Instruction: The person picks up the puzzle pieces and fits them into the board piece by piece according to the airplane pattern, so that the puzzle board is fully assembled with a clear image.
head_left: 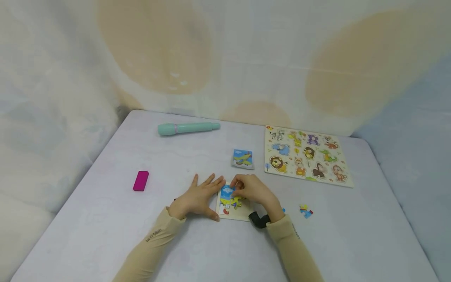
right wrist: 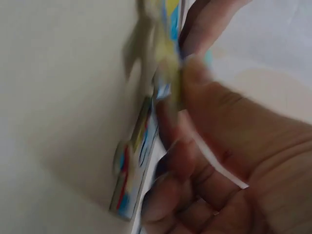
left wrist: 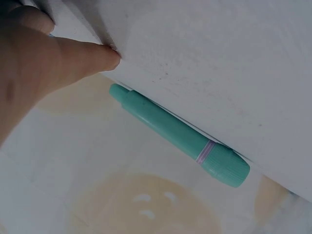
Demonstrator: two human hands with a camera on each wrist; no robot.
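A small wooden jigsaw board lies at the front middle of the table, its left part filled with blue, yellow and white pieces. My left hand rests flat with fingers spread at the board's left edge. Over the board's right side, my right hand pinches a yellow puzzle piece between thumb and fingers; it is blurred in the right wrist view and partly hidden. Right of that hand, a loose blue-and-yellow puzzle piece lies on the table. Another blue bit shows beside the right wrist.
Behind the board lies a small square airplane picture puzzle. A large animal puzzle board lies at the back right. At the back left is a mint-green marker-shaped tube, with a magenta block nearer on the left. Cloth hangs behind the table.
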